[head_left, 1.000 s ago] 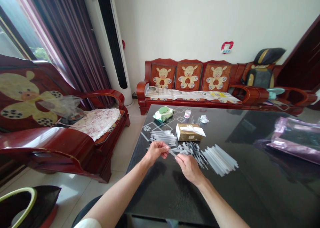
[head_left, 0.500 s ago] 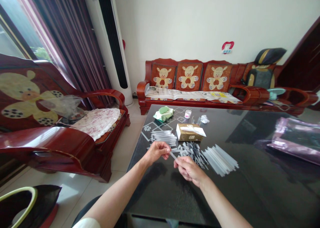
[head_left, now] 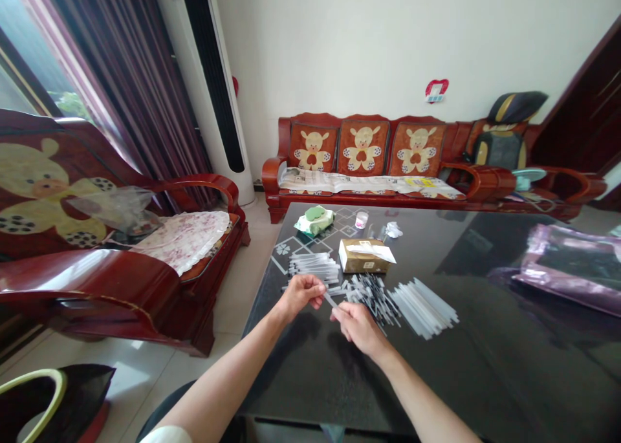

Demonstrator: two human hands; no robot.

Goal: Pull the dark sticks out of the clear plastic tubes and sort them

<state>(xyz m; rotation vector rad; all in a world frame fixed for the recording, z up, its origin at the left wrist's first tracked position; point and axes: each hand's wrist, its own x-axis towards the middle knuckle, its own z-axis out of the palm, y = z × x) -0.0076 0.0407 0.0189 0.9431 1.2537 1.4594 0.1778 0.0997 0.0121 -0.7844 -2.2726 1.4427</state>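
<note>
Over the near part of the dark table, a thin translucent tube (head_left: 330, 299) is held between my two hands. My left hand (head_left: 303, 297) pinches its far end with thumb and fingers. The near end is gripped by my right hand (head_left: 359, 326), whose fingers are curled. Just beyond my hands lies a jumbled pile of thin black-and-white sticks (head_left: 372, 297). To the right of that, longer translucent tubes (head_left: 424, 308) lie side by side. Past my left hand, more whitish tubes (head_left: 314, 268) are stacked in a row.
Behind the piles stand a tissue box (head_left: 361, 260), a green wipes pack (head_left: 314, 222), a small white jar (head_left: 361, 219) and crumpled tissue (head_left: 393, 229). A purple plastic package (head_left: 572, 271) lies at the right of the table (head_left: 485, 372). A bin (head_left: 58, 391) sits on the floor at left.
Both hands still hold the tube between them, with only slight shifts of the fingers. The whole view has moved a little.
</note>
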